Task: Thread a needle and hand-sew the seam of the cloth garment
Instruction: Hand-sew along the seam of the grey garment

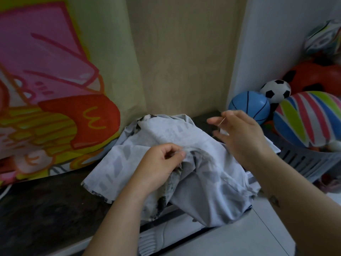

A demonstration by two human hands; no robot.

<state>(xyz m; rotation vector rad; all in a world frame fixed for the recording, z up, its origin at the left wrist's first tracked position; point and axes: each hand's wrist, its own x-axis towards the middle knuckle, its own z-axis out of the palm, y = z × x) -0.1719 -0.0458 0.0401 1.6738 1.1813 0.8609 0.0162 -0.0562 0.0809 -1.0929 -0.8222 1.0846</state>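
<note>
- The cloth garment (208, 189), pale grey with darker printed patches, lies crumpled on the far right part of the dark desk (46, 200), and one fold hangs over the desk's near edge.
- The left hand (160, 163) rests on the middle of the garment. Its thumb and curled fingers pinch a small ridge of fabric.
- The right hand (241, 133) is raised above the garment's far right side, clear of the cloth. It pinches the needle (222, 121) between thumb and forefinger, with the other fingers loosely spread.
- The needle is thin and tilted, above and to the right of the pinched ridge, well apart from the left hand.
- I cannot tell whether a thread runs from the needle to the cloth.
- A bright cartoon-print cloth (46, 89) hangs behind the desk on the left.
- On the right, a grey slotted basket (304, 159) holds a blue ball (249, 106), a black-and-white ball (275, 90) and a striped ball (310, 117).
</note>
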